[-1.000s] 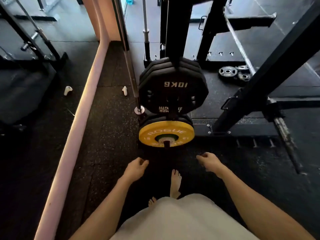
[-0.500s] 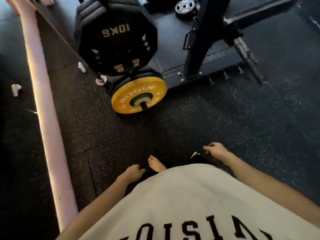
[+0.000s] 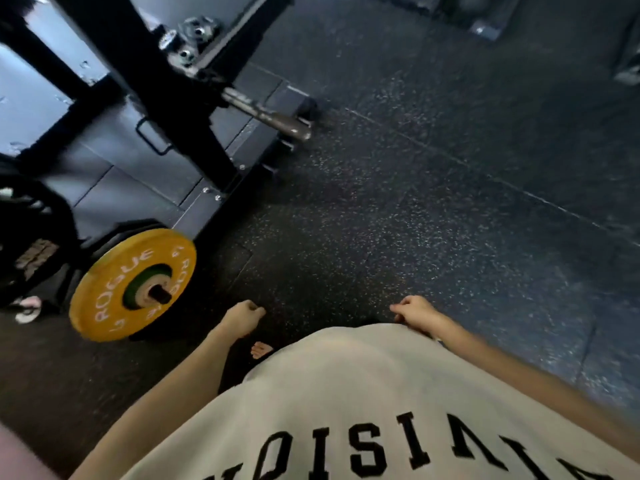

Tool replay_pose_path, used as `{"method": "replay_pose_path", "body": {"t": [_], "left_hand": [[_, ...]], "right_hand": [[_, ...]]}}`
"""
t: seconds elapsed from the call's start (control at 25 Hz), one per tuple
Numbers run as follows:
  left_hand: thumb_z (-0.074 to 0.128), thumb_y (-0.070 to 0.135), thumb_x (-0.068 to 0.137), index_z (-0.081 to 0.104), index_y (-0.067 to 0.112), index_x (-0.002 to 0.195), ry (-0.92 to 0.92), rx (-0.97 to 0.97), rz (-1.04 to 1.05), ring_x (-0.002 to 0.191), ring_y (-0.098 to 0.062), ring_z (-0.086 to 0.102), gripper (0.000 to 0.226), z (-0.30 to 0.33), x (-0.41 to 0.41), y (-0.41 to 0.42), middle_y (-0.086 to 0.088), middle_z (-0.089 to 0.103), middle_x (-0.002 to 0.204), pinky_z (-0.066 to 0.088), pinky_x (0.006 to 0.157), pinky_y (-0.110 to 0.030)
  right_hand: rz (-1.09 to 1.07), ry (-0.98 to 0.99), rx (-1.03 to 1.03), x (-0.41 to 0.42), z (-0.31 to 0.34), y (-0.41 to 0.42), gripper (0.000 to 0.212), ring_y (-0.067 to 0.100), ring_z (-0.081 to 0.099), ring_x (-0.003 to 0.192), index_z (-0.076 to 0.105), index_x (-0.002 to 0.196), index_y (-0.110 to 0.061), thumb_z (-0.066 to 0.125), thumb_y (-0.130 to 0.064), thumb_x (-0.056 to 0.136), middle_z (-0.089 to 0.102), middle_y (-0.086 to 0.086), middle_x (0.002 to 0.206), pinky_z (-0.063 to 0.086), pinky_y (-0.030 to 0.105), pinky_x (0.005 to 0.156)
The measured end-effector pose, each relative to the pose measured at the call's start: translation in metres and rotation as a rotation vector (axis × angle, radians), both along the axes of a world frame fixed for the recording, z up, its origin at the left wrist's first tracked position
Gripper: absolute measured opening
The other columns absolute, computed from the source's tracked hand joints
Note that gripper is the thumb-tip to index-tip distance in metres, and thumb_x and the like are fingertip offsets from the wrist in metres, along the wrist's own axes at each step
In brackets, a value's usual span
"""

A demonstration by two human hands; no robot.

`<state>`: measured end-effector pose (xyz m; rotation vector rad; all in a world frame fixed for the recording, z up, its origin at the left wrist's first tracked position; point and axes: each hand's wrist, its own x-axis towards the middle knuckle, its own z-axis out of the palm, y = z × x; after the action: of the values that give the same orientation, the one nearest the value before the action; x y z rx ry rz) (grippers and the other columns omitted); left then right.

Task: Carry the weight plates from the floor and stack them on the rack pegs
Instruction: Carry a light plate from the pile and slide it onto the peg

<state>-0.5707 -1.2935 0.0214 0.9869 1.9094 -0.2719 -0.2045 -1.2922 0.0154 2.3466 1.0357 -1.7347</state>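
Yellow rubber marks the landmark: a Rogue bumper plate [image 3: 133,285] already seated on a low peg [image 3: 162,295] of the black rack [image 3: 145,64], with a green change plate [image 3: 138,285] in front of it on the same peg. Beyond the rack upright, small grey metal plates [image 3: 194,36] lie flat on the floor, probably the ones left to carry. They look light enough for one hand each, but stiff and smooth, so I would hook fingers through the centre hole or pinch the raised rim. Just right of the yellow plate the left hand [image 3: 242,318] hangs with fingers loosely curled, holding nothing; further right the right hand [image 3: 414,311] is the same, empty. A steel barbell sleeve [image 3: 266,114] juts out above the yellow plate. Left of it, dark plates [image 3: 31,237] are cut off by the frame edge. Motion blur smears everything, so how many grey plates there are cannot be told.
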Motion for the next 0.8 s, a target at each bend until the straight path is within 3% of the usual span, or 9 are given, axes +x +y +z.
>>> {"method": "replay_pose_path", "body": {"t": [0.24,0.32,0.44,0.48,0.52,0.6,0.64,0.76,0.8], "left_hand": [[0.056,0.033,0.097,0.065,0.011,0.118,-0.041,-0.035,-0.168,0.114,-0.026,0.058,0.032,-0.003,0.14,0.073,-0.009,0.064,0.122,0.044,0.093,-0.031],[0.056,0.028,0.096,0.067,0.012,0.114,-0.052,0.026,-0.135,0.112,-0.025,0.058,0.027,0.01,0.175,0.109,-0.008,0.065,0.12,0.044,0.092,-0.031],[0.054,0.028,0.097,0.067,0.012,0.112,-0.053,-0.059,-0.233,0.111,-0.025,0.058,0.025,0.012,0.207,0.165,-0.003,0.061,0.109,0.042,0.085,-0.028],[0.054,0.029,0.098,0.066,0.012,0.112,-0.084,-0.057,-0.18,0.111,-0.024,0.057,0.025,-0.01,0.239,0.19,-0.001,0.058,0.106,0.041,0.085,-0.027],[0.054,0.033,0.098,0.064,0.012,0.114,-0.033,-0.067,-0.363,0.113,-0.023,0.055,0.028,-0.066,0.25,0.219,0.001,0.056,0.104,0.04,0.087,-0.027],[0.059,0.054,0.09,0.059,0.006,0.12,0.019,0.123,-0.614,0.125,-0.023,0.043,0.057,-0.158,0.26,0.288,0.001,0.059,0.107,0.037,0.095,-0.034],[0.06,0.06,0.086,0.057,0.004,0.123,-0.032,0.118,-0.592,0.129,-0.024,0.041,0.067,-0.167,0.28,0.322,-0.002,0.061,0.11,0.039,0.098,-0.039],[0.054,0.031,0.098,0.061,0.004,0.114,-0.105,-0.07,-0.481,0.111,-0.031,0.06,0.033,-0.057,0.35,0.404,-0.013,0.064,0.11,0.047,0.09,-0.035],[0.052,0.029,0.099,0.061,0.004,0.115,-0.083,-0.007,-0.398,0.107,-0.032,0.062,0.031,-0.007,0.371,0.438,-0.015,0.066,0.111,0.049,0.087,-0.034]], "right_hand": [[-0.232,0.04,-0.031,0.116,-0.01,0.022,0.019,0.016,0.05,0.054,0.053,0.08,-0.015,0.061,-0.024,0.095,0.061,0.004,0.072,0.037,0.023,0.048],[-0.258,0.06,-0.04,0.146,-0.011,0.038,0.017,0.016,0.053,0.06,0.054,0.085,-0.015,0.059,-0.027,0.096,0.061,0.005,0.077,0.042,0.023,0.051],[-0.3,0.069,-0.07,0.187,-0.022,0.067,0.017,0.017,0.054,0.062,0.055,0.086,-0.014,0.058,-0.026,0.096,0.061,0.006,0.078,0.046,0.024,0.054],[-0.318,0.057,-0.083,0.201,-0.025,0.082,0.017,0.016,0.053,0.059,0.054,0.084,-0.014,0.059,-0.025,0.096,0.059,0.005,0.074,0.045,0.024,0.053],[-0.333,0.042,-0.095,0.215,-0.027,0.097,0.018,0.015,0.051,0.055,0.053,0.081,-0.015,0.059,-0.023,0.095,0.058,0.003,0.07,0.043,0.022,0.051],[-0.384,0.015,-0.115,0.247,-0.029,0.138,0.021,0.013,0.046,0.049,0.051,0.074,-0.016,0.06,-0.02,0.094,0.054,0.002,0.063,0.038,0.019,0.048],[-0.403,-0.003,-0.122,0.264,-0.026,0.162,0.023,0.014,0.045,0.048,0.051,0.072,-0.016,0.06,-0.02,0.093,0.053,0.002,0.062,0.036,0.018,0.046],[-0.438,-0.062,-0.073,0.316,-0.012,0.238,0.02,0.018,0.046,0.053,0.053,0.071,-0.013,0.061,-0.019,0.089,0.054,0.009,0.065,0.038,0.022,0.048],[-0.493,-0.074,-0.04,0.335,-0.007,0.268,0.019,0.019,0.048,0.056,0.055,0.072,-0.012,0.061,-0.018,0.088,0.054,0.011,0.068,0.041,0.025,0.051]]}}
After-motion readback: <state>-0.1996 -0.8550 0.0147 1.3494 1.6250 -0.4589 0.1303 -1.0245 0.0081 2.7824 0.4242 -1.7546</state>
